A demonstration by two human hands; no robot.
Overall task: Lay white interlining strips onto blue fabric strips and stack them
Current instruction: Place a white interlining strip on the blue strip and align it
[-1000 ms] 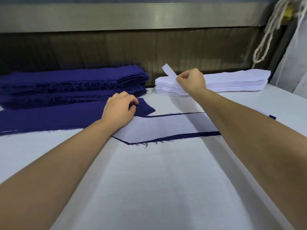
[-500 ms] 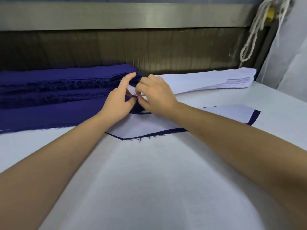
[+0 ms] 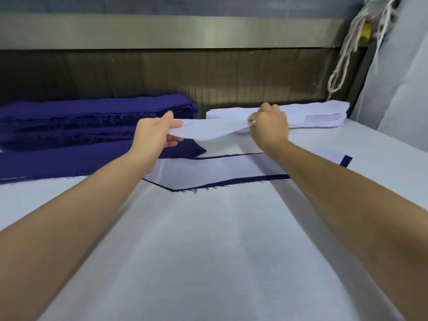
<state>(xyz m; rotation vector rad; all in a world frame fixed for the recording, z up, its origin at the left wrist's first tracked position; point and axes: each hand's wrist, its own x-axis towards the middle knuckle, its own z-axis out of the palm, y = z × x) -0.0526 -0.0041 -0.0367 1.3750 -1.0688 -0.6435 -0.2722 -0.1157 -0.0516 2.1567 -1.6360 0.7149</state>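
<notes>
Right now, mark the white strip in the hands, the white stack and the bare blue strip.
white strip [image 3: 208,132]: head view, middle of its lifted span.
white stack [image 3: 320,111]: head view, top sheet near its right end.
bare blue strip [image 3: 69,164]: head view, its flat upper face.

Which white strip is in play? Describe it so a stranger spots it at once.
Start at the neat stack of white interlining strips at the back right of the white table. Just left of it, one thin white interlining strip stretches between the left hand and right hand. It alone is held up by hands; the others lie flat.
</notes>
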